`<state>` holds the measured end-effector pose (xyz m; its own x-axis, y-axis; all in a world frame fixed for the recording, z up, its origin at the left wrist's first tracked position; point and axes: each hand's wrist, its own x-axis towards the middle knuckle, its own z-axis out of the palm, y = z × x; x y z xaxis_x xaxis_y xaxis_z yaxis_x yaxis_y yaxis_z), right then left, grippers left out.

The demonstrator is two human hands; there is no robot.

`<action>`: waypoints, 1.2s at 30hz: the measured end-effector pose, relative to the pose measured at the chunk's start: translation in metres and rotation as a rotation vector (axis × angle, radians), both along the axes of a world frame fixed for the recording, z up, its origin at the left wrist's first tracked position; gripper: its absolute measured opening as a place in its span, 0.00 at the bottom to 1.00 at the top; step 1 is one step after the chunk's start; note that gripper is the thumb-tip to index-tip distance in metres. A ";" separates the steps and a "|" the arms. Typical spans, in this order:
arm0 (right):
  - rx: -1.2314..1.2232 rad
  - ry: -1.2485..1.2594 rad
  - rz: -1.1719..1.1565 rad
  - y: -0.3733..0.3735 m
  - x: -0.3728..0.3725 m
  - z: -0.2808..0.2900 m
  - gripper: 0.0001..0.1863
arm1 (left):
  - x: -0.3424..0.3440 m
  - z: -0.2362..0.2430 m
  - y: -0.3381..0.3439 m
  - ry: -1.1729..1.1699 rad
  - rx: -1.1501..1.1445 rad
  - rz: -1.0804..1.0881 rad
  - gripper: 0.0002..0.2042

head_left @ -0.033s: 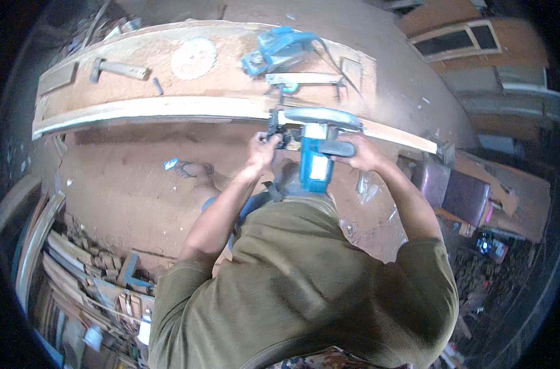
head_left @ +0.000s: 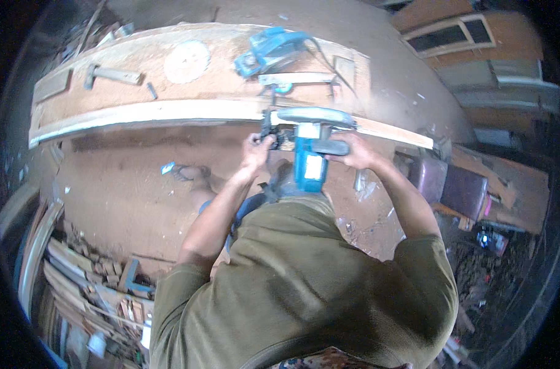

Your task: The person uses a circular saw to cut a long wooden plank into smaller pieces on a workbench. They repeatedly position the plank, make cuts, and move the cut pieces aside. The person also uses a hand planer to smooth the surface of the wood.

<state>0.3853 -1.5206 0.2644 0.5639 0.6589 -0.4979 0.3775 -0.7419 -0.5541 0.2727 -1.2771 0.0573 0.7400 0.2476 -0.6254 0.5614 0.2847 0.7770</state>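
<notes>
A teal circular saw (head_left: 309, 163) is held at the near edge of a wooden workbench (head_left: 227, 89), its rounded guard (head_left: 313, 115) over a long pale plank (head_left: 157, 111). My right hand (head_left: 355, 152) is wrapped round the saw's dark handle. My left hand (head_left: 256, 152) is closed on the black base part at the saw's left side. The blade's lower edge is hidden. On the bench lie a hammer (head_left: 115, 75), a round saw blade (head_left: 187, 61), a teal power tool with a cord (head_left: 270, 52) and a narrow pale wood strip (head_left: 295, 78).
Stacked timber and offcuts (head_left: 77, 267) fill the lower left. At the right stand a dark padded seat (head_left: 461, 192) and a brown board (head_left: 520, 184). A framed wooden panel (head_left: 452, 38) is at the upper right. Litter lies on the earthy floor (head_left: 126, 184).
The whole view has shifted slightly, so things sit a little farther left. Both hands keep their hold on the circular saw.
</notes>
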 end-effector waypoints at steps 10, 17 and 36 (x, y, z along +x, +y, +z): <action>0.099 0.034 -0.008 0.037 -0.007 0.001 0.19 | -0.006 0.025 0.040 -0.009 -0.093 0.046 0.12; 0.099 0.037 -0.009 0.062 -0.013 0.000 0.17 | -0.012 0.028 0.063 -0.003 -0.114 0.043 0.13; 0.073 0.092 -0.015 0.141 -0.027 -0.005 0.13 | -0.029 0.018 0.134 0.004 -0.051 0.060 0.14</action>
